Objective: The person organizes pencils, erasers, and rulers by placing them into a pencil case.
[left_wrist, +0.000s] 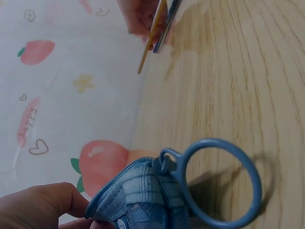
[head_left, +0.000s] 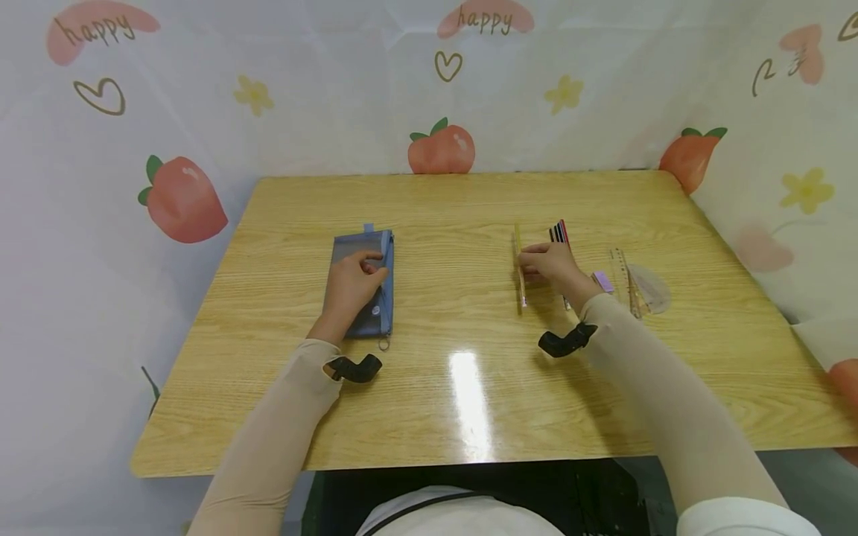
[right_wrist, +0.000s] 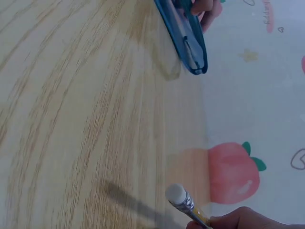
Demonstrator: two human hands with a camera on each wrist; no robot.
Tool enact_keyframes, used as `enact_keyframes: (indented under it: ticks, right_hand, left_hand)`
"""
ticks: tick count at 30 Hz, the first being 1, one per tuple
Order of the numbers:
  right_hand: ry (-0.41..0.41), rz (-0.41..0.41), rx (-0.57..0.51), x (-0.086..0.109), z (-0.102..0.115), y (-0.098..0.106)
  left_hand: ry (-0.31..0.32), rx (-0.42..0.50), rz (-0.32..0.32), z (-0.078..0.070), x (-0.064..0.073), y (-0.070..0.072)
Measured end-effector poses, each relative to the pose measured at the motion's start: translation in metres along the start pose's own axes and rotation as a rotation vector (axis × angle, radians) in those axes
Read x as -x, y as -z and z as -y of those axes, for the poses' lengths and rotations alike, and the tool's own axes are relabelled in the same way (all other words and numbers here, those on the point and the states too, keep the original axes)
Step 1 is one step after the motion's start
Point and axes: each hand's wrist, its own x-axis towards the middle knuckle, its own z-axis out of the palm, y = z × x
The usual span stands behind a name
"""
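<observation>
A blue zippered pencil pouch (head_left: pixel 362 318) with a see-through mesh face lies toward the left of the table. My left hand (head_left: pixel 350 286) is over it, thumb and fingers pinching its zippered edge, as the left wrist view shows close up. A blue ring (left_wrist: pixel 259 186) hangs from the zip end. In my right hand (head_left: pixel 553 264) a yellow pencil (head_left: pixel 522 286) is pinched, raised off the tabletop. Its white eraser end (right_wrist: pixel 176 193) points toward the camera in the right wrist view. Several dark pens or pencils (head_left: pixel 559 231) lie partly hidden under that hand.
To the right of the right hand lie a purple eraser (head_left: pixel 602 281), a clear ruler (head_left: pixel 618 260) and a clear protractor (head_left: pixel 652 289). The wood-grain table (head_left: pixel 442 402) meets a fruit-print cloth (head_left: pixel 322 112) at its back and sides.
</observation>
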Motion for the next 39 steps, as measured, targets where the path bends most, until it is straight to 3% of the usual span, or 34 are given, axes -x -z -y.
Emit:
enact_keyframes:
  ticks: [8, 16, 23, 39]
  right_hand:
    - [-0.02, 0.069, -0.155, 0.003, 0.003, -0.006]
    - [-0.057, 0.088, -0.279, 0.006, 0.003, -0.014]
    - [-0.041, 0.123, -0.301, 0.006, 0.002, -0.024]
    - [-0.046, 0.162, -0.328, 0.001, 0.004, -0.045]
  left_hand:
    - [0.017, 0.092, -0.017, -0.003, -0.001, -0.005]
    - [0.02, 0.155, -0.017, -0.005, -0.003, -0.007]
    - [0.054, 0.255, 0.009, -0.008, -0.003, -0.007]
    - [0.053, 0.303, 0.004, -0.017, -0.006, -0.015]
